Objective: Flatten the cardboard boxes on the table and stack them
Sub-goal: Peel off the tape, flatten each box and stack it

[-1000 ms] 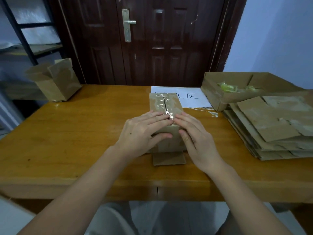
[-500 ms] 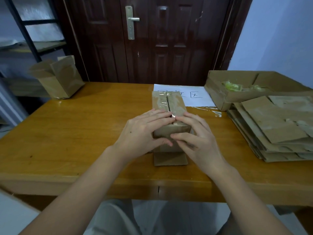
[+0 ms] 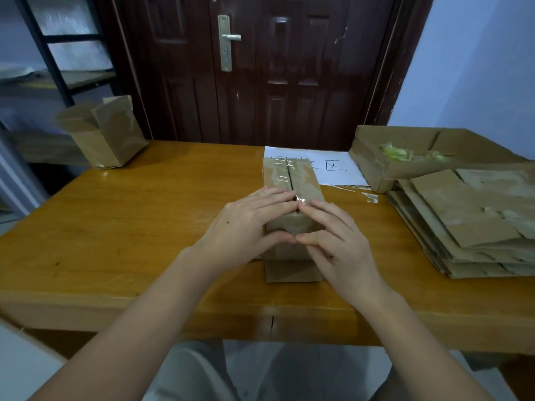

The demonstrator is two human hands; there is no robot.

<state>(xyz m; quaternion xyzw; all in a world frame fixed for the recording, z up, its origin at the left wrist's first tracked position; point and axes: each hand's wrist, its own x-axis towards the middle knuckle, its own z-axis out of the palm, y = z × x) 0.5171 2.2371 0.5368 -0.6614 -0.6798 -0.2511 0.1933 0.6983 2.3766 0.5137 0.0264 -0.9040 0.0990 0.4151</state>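
A small brown cardboard box (image 3: 292,180) stands in the middle of the wooden table (image 3: 130,227), its top flaps sealed with clear tape along a centre seam. My left hand (image 3: 246,227) and my right hand (image 3: 338,241) both rest on its near end, fingertips meeting at the seam and thumbs touching on the front face. A loose flap (image 3: 292,270) lies flat on the table below the box. A stack of flattened boxes (image 3: 469,224) sits at the right. Another opened box (image 3: 107,134) stands at the far left corner.
A shallow cardboard tray (image 3: 376,166) with green bits inside sits at the back right. A white sheet with writing (image 3: 333,166) lies behind the box. A dark door is behind the table, and a metal shelf stands at the left.
My right thumb has come round to the front face and now touches my left thumb. The box itself has stayed in place.
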